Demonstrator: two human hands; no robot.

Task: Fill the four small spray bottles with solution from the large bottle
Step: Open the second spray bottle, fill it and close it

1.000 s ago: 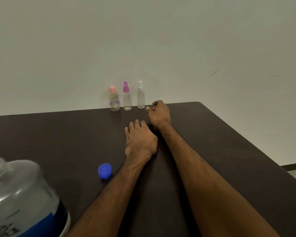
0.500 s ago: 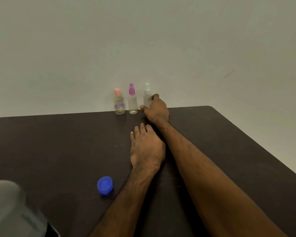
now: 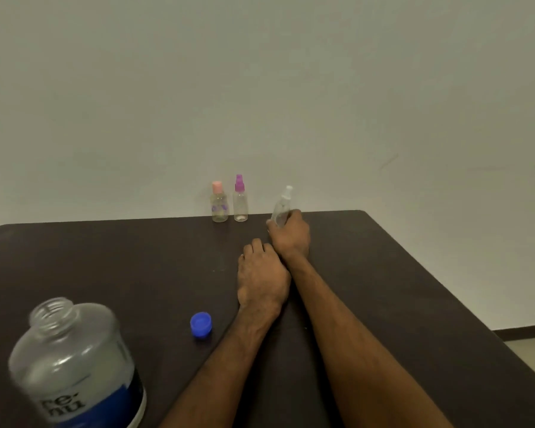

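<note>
White-capped spray bottle (image 3: 281, 208), tilted with its cap leaning right, sat within the curled fingers (image 3: 294, 215) of the right hand (image 3: 289, 234), which gripped its lower body. We could not tell whether its base touched the table (image 3: 105, 257). To the left of those fingers and apart from them stood the purple-capped spray bottle (image 3: 240, 199). The pink-capped bottle (image 3: 219, 202) stood just beside it on the side away from the fingers, and both were upright at the table's far edge. We saw three small bottles only; a fourth was not in view. The left hand (image 3: 263, 274) lay palm down just behind the right fingers, toward the person, its own fingers (image 3: 255, 246) loosely bent on the table and holding nothing. Further toward the person and left of the left fingers lay the blue cap (image 3: 201, 325). Beyond it was the large bottle (image 3: 74, 362), uncapped and blurred.

We judged the step to be the fetching of a first small bottle, its sprayer not yet removed. Three faults seemed possible. A low grip on a light, smooth bottle could let it pivot or slip from the fingers. A pull straight back could strike the left hand lying in the path. Pouring from so wide a mouth into so narrow a neck could spill solution over the fingers and the table.
</note>
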